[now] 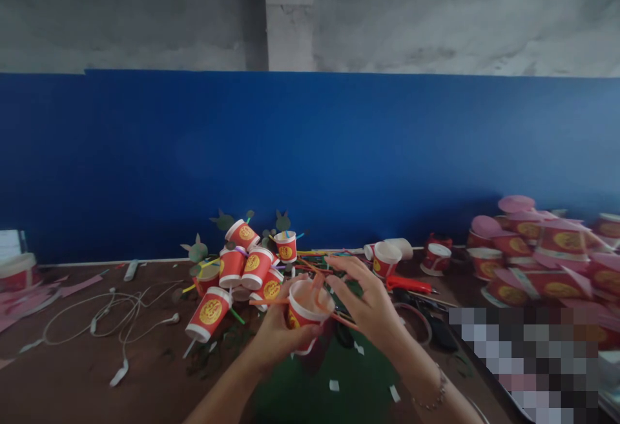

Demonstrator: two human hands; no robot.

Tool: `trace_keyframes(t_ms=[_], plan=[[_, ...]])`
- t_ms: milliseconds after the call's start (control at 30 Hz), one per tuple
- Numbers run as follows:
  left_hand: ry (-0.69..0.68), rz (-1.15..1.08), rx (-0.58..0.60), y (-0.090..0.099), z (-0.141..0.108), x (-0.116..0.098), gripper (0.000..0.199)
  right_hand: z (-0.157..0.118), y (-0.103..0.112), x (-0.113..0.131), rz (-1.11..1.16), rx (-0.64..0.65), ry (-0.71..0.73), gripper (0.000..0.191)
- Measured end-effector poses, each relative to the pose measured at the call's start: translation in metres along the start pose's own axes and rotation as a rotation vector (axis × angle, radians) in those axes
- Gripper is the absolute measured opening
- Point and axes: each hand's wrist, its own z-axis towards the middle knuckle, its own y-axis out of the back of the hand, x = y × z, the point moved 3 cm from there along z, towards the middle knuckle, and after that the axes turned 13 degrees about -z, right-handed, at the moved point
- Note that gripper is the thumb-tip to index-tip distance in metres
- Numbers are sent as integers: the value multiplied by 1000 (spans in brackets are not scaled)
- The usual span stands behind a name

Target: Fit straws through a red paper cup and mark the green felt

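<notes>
A red and white paper cup [305, 314] with a yellow emblem is tilted so that its open mouth shows. Around its left side and front wraps my left hand [278, 333]. Orange strips [317, 288] stand inside the cup, and others stick out to its left and right. My right hand [361, 295] is over the cup's right rim, fingers bent toward the strips; whether its fingertips grip one is unclear. Just left of my hands lies a pile of similar cups [256, 265], some with coloured straws and green rabbit cut-outs [197, 249].
White earphones [120, 369] lie at the left. A red tool [409, 284], probably a glue gun, and several cups [386, 260] are right of centre. Pink-trimmed cups [562, 240] are heaped at the far right. A blue panel [310, 165] stands behind the table [159, 392].
</notes>
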Motion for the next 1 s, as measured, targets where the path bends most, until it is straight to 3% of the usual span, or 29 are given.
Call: trace_keyframes(t_ms=[67, 167, 567, 1000], plan=[[2, -14, 14, -1, -1, 2, 88, -2, -4, 3, -64, -2, 70, 27], [-7, -31, 5, 0, 0, 4, 92, -5, -10, 8, -132, 106, 140, 29], [-30, -70, 16, 2, 2, 0, 94, -6, -5, 13, -207, 171, 136, 33], [-6, 32, -57, -2, 0, -13, 89, -12, -12, 19, -347, 404, 224, 38]])
